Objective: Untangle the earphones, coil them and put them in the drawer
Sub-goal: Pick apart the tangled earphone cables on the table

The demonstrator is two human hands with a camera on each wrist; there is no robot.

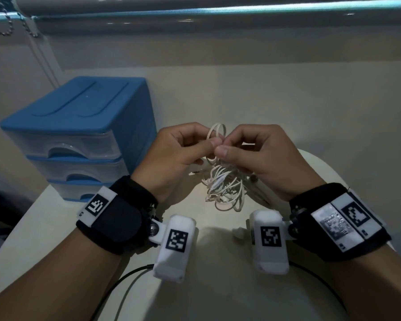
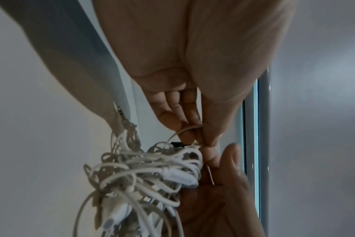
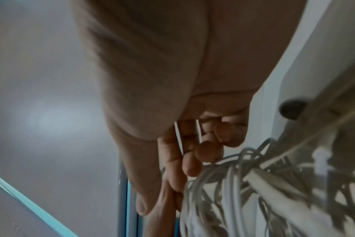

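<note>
- The tangled white rubber-coated earphones (image 1: 223,181) hang in the air between the two hands, above the pale tabletop (image 1: 44,228); the bulk of the knot dangles below the fingertips, towards the person's body.
- The left hand (image 1: 178,158) has its thumb and forefinger pinched on a strand at the very top of the bundle; the left wrist view shows the cord running under those fingers (image 2: 189,128), with the other fingers curled in loosely.
- The right hand (image 1: 255,158) is clenched on cord too: its thumb meets the left thumb almost tip to tip, and the right wrist view shows two thin strands crossing its curled fingers (image 3: 205,149).
- A small loop of cord stands up above the two pinches, pointing away from the person.
- So the knot lies straight below both grips, equally near each hand; I judge that any pull apart would run sideways, left against right.
- The metal jack plug (image 2: 121,117) sticks out at the far side of the bundle, free of either hand.
- The blue-topped plastic drawer unit with three clear drawers (image 1: 74,135) stands well off on the left-hand side, every drawer closed, so the left hand is the nearer one.
</note>
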